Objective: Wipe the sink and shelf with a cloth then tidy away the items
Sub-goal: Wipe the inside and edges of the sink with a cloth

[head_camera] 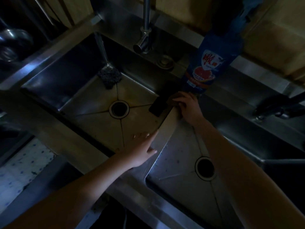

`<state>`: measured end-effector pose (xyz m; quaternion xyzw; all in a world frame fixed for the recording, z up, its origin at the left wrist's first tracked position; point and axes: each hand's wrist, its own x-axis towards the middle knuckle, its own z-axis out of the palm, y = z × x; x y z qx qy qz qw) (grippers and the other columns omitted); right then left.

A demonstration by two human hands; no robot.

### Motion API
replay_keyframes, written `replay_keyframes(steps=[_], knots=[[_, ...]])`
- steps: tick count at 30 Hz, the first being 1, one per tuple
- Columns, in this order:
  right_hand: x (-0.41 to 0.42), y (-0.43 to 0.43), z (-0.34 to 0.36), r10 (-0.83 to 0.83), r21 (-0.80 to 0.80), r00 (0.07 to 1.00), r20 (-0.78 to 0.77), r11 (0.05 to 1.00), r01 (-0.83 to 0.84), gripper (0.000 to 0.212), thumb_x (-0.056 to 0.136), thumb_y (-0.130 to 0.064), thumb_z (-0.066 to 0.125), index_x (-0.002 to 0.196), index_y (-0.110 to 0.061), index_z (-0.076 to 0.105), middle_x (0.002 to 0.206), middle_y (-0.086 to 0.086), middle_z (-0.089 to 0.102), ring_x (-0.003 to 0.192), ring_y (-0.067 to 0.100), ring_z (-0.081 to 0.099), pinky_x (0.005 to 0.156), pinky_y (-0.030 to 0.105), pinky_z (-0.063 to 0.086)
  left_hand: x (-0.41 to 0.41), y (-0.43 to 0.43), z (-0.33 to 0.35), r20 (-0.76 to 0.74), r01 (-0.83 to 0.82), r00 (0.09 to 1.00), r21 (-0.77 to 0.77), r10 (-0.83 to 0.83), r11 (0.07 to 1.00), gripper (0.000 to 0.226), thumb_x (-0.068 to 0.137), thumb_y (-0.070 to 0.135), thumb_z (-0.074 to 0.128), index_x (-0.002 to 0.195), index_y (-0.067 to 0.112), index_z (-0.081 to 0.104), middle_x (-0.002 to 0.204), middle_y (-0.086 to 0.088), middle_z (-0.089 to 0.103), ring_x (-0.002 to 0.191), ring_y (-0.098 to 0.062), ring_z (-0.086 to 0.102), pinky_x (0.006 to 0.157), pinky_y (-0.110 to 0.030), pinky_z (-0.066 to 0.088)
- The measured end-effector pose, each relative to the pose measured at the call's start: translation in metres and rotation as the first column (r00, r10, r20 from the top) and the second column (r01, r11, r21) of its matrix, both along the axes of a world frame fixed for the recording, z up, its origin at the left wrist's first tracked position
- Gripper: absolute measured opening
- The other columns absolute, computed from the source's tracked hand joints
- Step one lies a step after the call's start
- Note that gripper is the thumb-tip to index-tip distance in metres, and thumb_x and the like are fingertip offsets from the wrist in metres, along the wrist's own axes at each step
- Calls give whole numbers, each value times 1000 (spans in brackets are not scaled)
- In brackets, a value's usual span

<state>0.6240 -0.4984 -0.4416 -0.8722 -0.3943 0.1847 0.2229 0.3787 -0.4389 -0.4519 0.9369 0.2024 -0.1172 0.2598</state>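
Note:
The scene is dim. A steel double sink has a left basin point(92, 103) and a right basin point(184, 156), with a divider ridge point(166, 128) between them. My left hand point(142, 151) rests on the near part of the divider, fingers straight and reaching into the left basin. My right hand point(186, 104) is at the divider's far end, its fingers curled over a dark cloth point(171, 99). Just left of it a flat black rectangular object point(157, 106) leans inside the left basin. A blue detergent bottle point(209, 66) stands on the back ledge just beyond my right hand.
A dark wire scrubber point(109, 76) lies in the left basin's far corner. The tap point(145, 30) rises behind the left basin. Each basin has a round drain point(119, 108) point(205, 167). A speckled counter point(21, 171) is at the left, and dark utensils point(272, 106) lie at the right.

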Motion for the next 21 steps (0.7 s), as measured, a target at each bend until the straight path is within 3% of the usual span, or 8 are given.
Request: replay_keyframes(steps=[8,14,21], knots=[[-50,-20,1,-25,34,1000,-16,999,25,36,93,-1,47,121,-17,65,148,1,42,142,30,22,118,37,19,-29,17,2,-18,-24,1000,70,26,997,69,90,48,49,147,25,17,141,-3,40,126,-23,41,102,-37,32],[-125,-45,2,11,96,1000,9,995,-12,29,89,-6,58,112,-18,69,137,2,53,135,31,34,112,43,35,-53,36,8,-9,-41,999,30,41,999,57,90,41,53,140,23,32,140,-5,43,129,-24,38,104,-41,31],[-217,-66,-6,-46,75,999,0,996,46,32,84,-3,63,106,-24,72,133,-1,59,132,35,41,107,49,41,-82,54,7,-126,54,991,43,-49,998,54,89,42,53,138,24,36,142,-3,39,129,-26,37,106,-42,31]])
